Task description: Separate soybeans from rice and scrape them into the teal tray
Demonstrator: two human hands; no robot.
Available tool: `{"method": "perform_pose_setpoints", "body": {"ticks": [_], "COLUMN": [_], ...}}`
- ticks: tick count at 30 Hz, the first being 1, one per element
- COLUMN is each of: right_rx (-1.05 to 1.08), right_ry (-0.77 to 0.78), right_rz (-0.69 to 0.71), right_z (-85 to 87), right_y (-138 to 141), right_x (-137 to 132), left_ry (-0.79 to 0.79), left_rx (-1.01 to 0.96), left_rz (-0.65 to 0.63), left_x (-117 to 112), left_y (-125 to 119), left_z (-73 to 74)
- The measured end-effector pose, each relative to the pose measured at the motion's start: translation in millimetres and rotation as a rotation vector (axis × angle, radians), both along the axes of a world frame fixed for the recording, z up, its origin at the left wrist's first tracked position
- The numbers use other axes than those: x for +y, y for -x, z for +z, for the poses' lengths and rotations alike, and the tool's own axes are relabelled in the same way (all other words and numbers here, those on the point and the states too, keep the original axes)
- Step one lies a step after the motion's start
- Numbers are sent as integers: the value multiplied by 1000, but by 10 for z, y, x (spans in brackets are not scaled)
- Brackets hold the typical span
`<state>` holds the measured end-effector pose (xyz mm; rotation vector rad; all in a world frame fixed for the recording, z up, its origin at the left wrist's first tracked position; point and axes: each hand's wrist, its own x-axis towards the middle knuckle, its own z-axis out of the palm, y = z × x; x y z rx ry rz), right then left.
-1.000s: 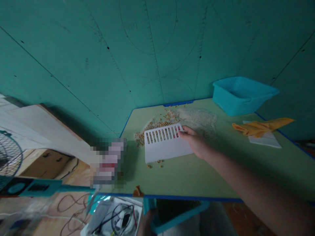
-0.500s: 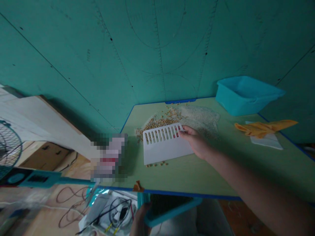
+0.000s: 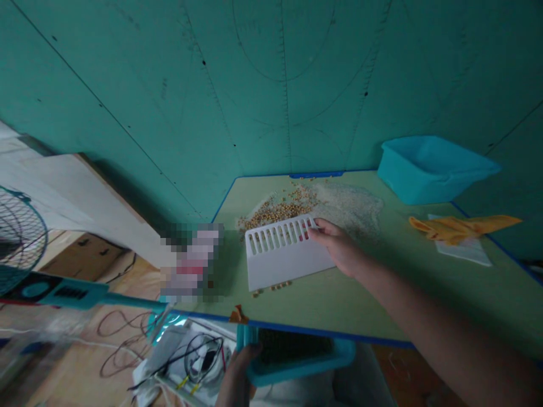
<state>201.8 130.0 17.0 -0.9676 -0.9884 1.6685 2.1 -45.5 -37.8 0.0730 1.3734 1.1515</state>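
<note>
**Scraper on the grain, tray below the edge**

Gripping the right end of the white scraper (image 3: 285, 254), the right hand (image 3: 339, 249) has its fingers closed on the slotted upper edge, thumb and fingertips pinching the plastic. The scraper lies nearly flat on the green table (image 3: 339, 305), left of centre, its slotted edge toward the far side. Just beyond that edge sits a heap of yellow-brown kernels (image 3: 278, 208), touching or almost touching the slots. To the right of the heap spreads a pale patch of rice (image 3: 352, 203). A few loose kernels lie along the scraper's near edge.

At the near edge of the table, below the tabletop, the left hand (image 3: 235, 379) is clamped on the left corner of a teal tray (image 3: 297, 353) with a dark mesh bottom. The tray sits under the table's blue rim, nearly below the scraper.

At the far right a teal tub (image 3: 428, 169) stands by the wall. Nearer, at the right edge, a yellow cloth (image 3: 460, 227) lies over a white sheet (image 3: 466, 251). On the floor at left stand a fan (image 3: 21, 243) and a tangle of cables (image 3: 199, 362).
</note>
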Motion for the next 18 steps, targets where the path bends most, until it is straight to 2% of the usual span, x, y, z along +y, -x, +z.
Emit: {"method": "perform_pose_setpoints", "body": {"ticks": [3,9,18], "right_rx": [3,10,-5], "right_ry": [5,4,-26], "right_rz": [3,3,63], "right_z": [6,10,15], "right_y": [-4,-2,-7], "right_x": [-5,-11,-36], "left_ry": [-30,-58,-56], "left_rx": [-15,-24,51], "left_rz": [-15,2,-8], "left_x": [25,-23,4], "left_y": [-68,-68,-89], "left_z": [93,43,82]}}
